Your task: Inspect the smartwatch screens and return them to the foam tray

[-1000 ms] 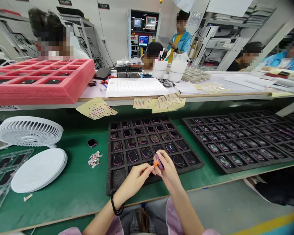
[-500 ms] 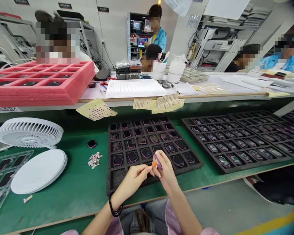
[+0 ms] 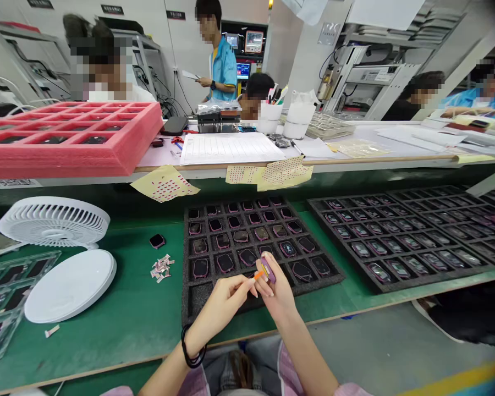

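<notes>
My left hand [image 3: 226, 297], with black bands at the wrist, is closed in a pinch on a small orange stick [image 3: 258, 274]. In my right hand [image 3: 281, 294] a purple watch case [image 3: 269, 271] is held on edge, and the stick's tip meets its side. What the tip does there is too small to make out. Both hands are above the front of a black foam tray [image 3: 185, 264], whose compartments hold several watches like the dark-screened one [image 3: 225, 262]. My hands hide part of its front row.
A single watch [image 3: 157, 240] and a pile of small strips [image 3: 161, 268] lie on the green table left of the tray. A white fan [image 3: 70, 286], clear trays [image 3: 14, 297] and more foam trays [image 3: 371, 289] flank it. Above, a shelf carries pink foam [image 3: 132, 137]; several people are beyond.
The watch case has turned slightly in my right hand, showing a lighter strip on its side. My left hand keeps its pinch. A standing person in blue has moved left.
</notes>
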Demonstrator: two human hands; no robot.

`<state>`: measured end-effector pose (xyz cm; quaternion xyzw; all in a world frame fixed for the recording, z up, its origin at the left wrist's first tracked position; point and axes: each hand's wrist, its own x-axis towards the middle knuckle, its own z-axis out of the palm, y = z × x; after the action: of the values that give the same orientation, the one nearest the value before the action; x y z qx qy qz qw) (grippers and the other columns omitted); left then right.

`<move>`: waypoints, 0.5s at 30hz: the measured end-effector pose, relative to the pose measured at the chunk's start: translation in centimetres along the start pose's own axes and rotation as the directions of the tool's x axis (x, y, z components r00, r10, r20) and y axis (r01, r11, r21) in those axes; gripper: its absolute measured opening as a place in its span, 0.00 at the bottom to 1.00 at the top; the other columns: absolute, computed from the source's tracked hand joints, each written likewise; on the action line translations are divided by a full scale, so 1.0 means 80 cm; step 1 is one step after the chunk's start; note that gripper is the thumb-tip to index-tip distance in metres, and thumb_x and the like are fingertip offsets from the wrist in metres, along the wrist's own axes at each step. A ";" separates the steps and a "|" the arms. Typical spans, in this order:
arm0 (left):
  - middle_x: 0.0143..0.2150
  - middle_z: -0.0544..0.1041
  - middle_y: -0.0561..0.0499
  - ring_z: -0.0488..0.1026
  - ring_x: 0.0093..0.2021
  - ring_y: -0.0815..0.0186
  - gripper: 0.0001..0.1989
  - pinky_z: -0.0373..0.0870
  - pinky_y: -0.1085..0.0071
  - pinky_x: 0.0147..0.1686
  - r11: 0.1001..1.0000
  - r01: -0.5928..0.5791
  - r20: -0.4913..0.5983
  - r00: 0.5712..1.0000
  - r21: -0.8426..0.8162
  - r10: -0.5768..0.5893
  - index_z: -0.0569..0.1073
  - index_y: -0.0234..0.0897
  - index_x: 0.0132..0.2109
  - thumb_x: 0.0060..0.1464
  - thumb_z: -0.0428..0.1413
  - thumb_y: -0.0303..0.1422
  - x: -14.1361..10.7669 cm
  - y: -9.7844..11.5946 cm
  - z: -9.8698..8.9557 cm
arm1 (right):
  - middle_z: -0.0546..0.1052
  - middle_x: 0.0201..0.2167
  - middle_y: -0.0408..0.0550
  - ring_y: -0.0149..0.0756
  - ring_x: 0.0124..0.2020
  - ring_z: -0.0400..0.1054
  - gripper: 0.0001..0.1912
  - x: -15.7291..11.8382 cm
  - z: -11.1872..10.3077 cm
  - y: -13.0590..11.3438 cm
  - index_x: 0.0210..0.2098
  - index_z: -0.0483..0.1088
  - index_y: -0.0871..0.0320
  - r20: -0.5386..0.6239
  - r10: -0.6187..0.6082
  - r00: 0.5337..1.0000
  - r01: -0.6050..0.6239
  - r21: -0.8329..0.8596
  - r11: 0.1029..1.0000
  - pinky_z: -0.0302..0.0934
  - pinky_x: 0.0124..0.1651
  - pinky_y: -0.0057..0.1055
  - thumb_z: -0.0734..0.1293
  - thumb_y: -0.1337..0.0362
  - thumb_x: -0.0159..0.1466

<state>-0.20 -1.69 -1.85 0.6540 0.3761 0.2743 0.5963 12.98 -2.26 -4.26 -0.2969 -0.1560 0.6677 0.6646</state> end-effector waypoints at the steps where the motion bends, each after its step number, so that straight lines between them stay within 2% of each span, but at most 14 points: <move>1: 0.18 0.55 0.59 0.50 0.20 0.74 0.20 0.47 0.75 0.21 1.000 0.005 0.002 1.000 -0.001 -0.005 0.72 0.32 0.30 0.59 0.46 0.42 0.000 -0.002 0.000 | 0.62 0.15 0.30 0.16 0.07 0.45 0.19 -0.001 0.001 -0.005 0.27 0.59 0.56 0.008 -0.009 1.000 0.010 -0.010 1.000 0.41 0.12 0.18 0.73 0.56 0.55; 5: 0.19 0.55 0.59 0.50 0.20 0.74 0.20 0.47 0.75 0.21 1.000 0.002 0.015 1.000 0.002 -0.002 0.71 0.32 0.30 0.60 0.47 0.42 0.002 -0.004 0.004 | 0.65 0.17 0.31 0.15 0.07 0.46 0.17 -0.005 0.006 -0.011 0.29 0.61 0.56 -0.008 -0.043 0.999 0.042 -0.065 0.997 0.41 0.11 0.17 0.73 0.57 0.55; 11: 0.19 0.55 0.59 0.50 0.20 0.74 0.20 0.46 0.75 0.21 1.000 -0.015 0.009 1.000 -0.028 0.015 0.71 0.31 0.30 0.59 0.47 0.43 0.004 -0.006 0.006 | 0.65 0.17 0.30 0.15 0.07 0.46 0.17 -0.007 0.009 -0.008 0.29 0.61 0.56 -0.007 -0.058 0.998 0.057 -0.099 0.993 0.42 0.11 0.16 0.73 0.56 0.55; 15: 0.19 0.56 0.59 0.50 0.20 0.74 0.21 0.46 0.75 0.21 1.000 -0.010 0.014 1.000 -0.009 0.010 0.72 0.31 0.30 0.59 0.47 0.44 0.005 -0.008 0.003 | 0.64 0.15 0.30 0.16 0.07 0.47 0.17 -0.008 0.005 -0.007 0.31 0.62 0.56 -0.008 -0.107 0.994 0.103 -0.181 0.978 0.44 0.11 0.17 0.72 0.54 0.56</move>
<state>0.09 -1.48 -2.54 0.6552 0.3674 0.2743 0.6004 13.12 -2.76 -3.48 -0.3531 -0.2251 0.6122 0.6707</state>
